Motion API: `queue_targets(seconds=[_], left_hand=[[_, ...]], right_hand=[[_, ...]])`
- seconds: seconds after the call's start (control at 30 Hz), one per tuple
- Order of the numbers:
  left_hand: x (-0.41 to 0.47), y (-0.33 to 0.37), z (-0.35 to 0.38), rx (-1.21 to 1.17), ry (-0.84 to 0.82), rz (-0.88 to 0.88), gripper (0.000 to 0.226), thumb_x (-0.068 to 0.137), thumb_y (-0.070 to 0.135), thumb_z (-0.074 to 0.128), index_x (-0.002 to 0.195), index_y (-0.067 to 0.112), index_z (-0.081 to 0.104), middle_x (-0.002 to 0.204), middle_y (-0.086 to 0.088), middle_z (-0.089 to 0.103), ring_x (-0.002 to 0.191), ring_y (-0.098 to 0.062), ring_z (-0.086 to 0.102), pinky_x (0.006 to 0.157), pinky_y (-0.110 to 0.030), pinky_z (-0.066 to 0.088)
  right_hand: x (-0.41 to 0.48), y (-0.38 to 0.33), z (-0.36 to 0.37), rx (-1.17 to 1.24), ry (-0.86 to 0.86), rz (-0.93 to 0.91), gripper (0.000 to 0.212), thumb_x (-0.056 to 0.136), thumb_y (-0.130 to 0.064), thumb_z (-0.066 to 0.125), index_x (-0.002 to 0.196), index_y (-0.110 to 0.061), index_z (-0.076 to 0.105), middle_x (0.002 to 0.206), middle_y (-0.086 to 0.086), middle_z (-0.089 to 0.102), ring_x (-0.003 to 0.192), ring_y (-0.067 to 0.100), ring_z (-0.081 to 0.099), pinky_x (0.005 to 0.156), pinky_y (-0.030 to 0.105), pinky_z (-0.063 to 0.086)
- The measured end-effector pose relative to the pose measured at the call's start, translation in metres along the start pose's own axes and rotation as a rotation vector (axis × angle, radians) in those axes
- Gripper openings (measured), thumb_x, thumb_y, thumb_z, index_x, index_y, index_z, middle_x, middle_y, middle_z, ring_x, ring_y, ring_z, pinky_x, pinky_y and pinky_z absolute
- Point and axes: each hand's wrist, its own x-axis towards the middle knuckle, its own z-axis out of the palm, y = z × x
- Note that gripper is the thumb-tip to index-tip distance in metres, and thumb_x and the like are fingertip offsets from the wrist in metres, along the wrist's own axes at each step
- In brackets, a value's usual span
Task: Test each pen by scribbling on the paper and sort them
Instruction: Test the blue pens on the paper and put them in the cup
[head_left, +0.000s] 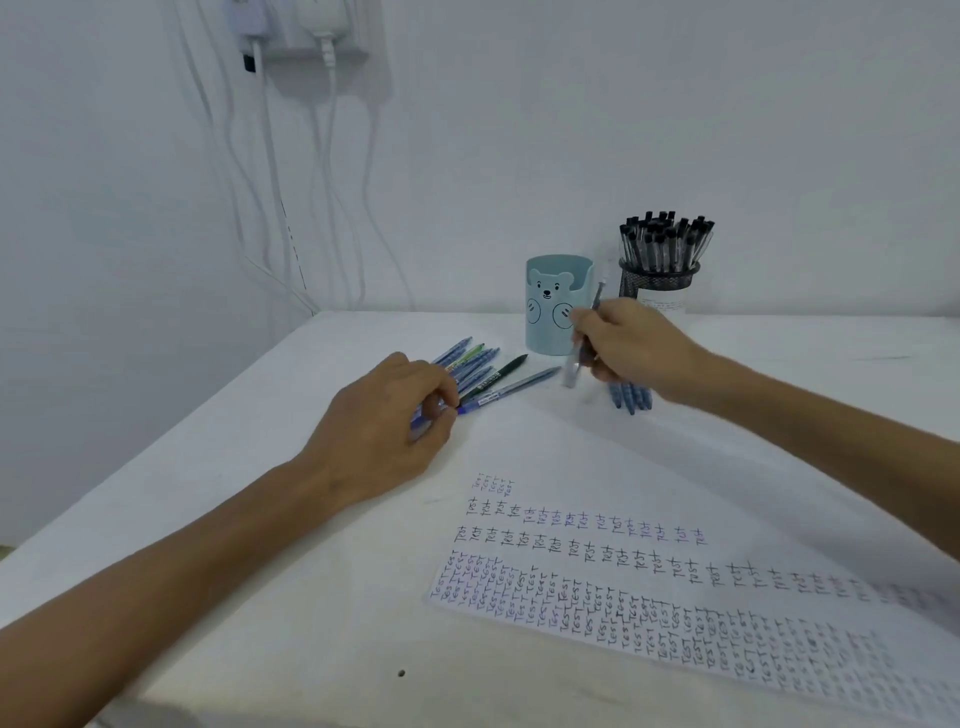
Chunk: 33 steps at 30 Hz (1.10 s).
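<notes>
Right hand (628, 343) grips a blurred pen (574, 371) just before the bear cup (550, 291); mesh cup (657, 283) behind it, blue pens (631, 397) beneath; left hand (384, 415) pinches a loose pen (509, 389) at the pile (478, 361); paper (649, 587) nearer; table (234, 519) edge lies left.

There is one white sheet of handwritten paper (675, 587). At the back stand one pale blue plastic cup with a bear face (556, 312) and one black wire-mesh cup (657, 283), packed with black-capped pens (667, 239) too crowded to count. At least six loose plastic pens (488, 364) fan out on the left, about three blue pens (631, 400) lie together further right, and the right hand (628, 338) grips one blurred clear pen (572, 370).
</notes>
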Motion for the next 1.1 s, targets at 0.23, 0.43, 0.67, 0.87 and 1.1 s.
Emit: queue_targets(seconds=[0.23,0.43,0.67,0.87,1.1], left_hand=[[0.002,-0.004,0.004,0.145,0.049,0.041,0.018,0.089,0.044,0.063,0.100,0.031,0.070,0.091,0.016,0.058,0.087,-0.008,0.039,0.071,-0.026,0.034],[0.003,-0.005,0.005,0.094,-0.001,0.022,0.022,0.090,0.047,0.058,0.101,0.033,0.071,0.090,0.019,0.056,0.089,-0.008,0.043,0.073,-0.026,0.036],[0.001,-0.002,0.004,0.058,0.016,0.030,0.021,0.091,0.044,0.056,0.099,0.028,0.067,0.091,0.016,0.058,0.089,-0.010,0.048,0.073,-0.024,0.038],[0.000,-0.002,0.002,0.040,0.013,0.026,0.011,0.091,0.033,0.063,0.099,0.025,0.065,0.092,0.016,0.058,0.088,-0.008,0.047,0.073,-0.016,0.037],[0.000,-0.003,0.002,0.010,-0.003,-0.001,0.012,0.091,0.026,0.071,0.101,0.025,0.065,0.093,0.017,0.058,0.090,-0.004,0.045,0.076,-0.008,0.036]], right_hand=[[0.017,-0.003,-0.018,-0.625,-0.102,0.041,0.034,0.092,-0.027,0.072,0.070,-0.008,0.055,0.048,-0.002,0.058,0.049,0.012,0.058,0.043,0.020,0.041],[0.004,-0.003,0.006,-0.986,0.096,-0.140,0.045,0.099,-0.040,0.059,0.125,-0.004,0.052,0.101,0.009,0.054,0.095,0.028,0.052,0.071,0.035,0.043],[0.011,0.012,0.030,-1.029,-0.126,-0.774,0.031,0.105,-0.033,0.048,0.134,-0.025,0.059,0.127,0.002,0.052,0.118,0.021,0.047,0.078,0.035,0.047],[0.017,0.014,0.029,-0.974,-0.069,-0.988,0.029,0.107,-0.032,0.041,0.114,-0.015,0.064,0.108,0.001,0.067,0.106,0.025,0.056,0.081,0.037,0.054],[-0.004,0.007,0.033,-0.688,0.089,-0.784,0.055,0.092,-0.067,0.043,0.081,-0.013,0.049,0.075,-0.002,0.050,0.075,0.019,0.040,0.075,0.035,0.032]])
